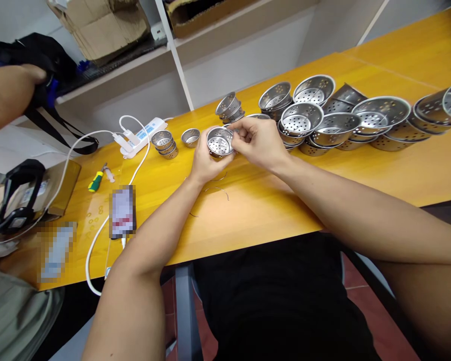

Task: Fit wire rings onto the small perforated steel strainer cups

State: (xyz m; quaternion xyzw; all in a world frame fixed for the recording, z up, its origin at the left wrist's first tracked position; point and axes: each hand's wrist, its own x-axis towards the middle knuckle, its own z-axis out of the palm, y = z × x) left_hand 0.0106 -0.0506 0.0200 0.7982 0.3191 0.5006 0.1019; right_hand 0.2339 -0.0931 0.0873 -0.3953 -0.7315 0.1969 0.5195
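Bare arms; hands on cup, right perhaps pinching.

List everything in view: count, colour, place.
Held perforated cup: one, silver, in left hand
Other perforated cups: many, silver, across the table
Thin wires: several, dark, near left hand
Power strip: one, white, rear left
Cables: two or more, white, left
Phone: one, dark, left
Pixelated object: one, pale, lower left
Handled tool: one, green and yellow, left
Boxes: at least three, brown, two shelved, one left
Headset-like object: one, black, on left box
Bag: one, black, upper left
Shelving: one, white, behind table
Table: one, yellow, centre
Floor tiles: several, red, below
Another person's arm: one, bare, upper left
Left hand: one, bare, around cup
Right hand: one, bare, at cup's rim
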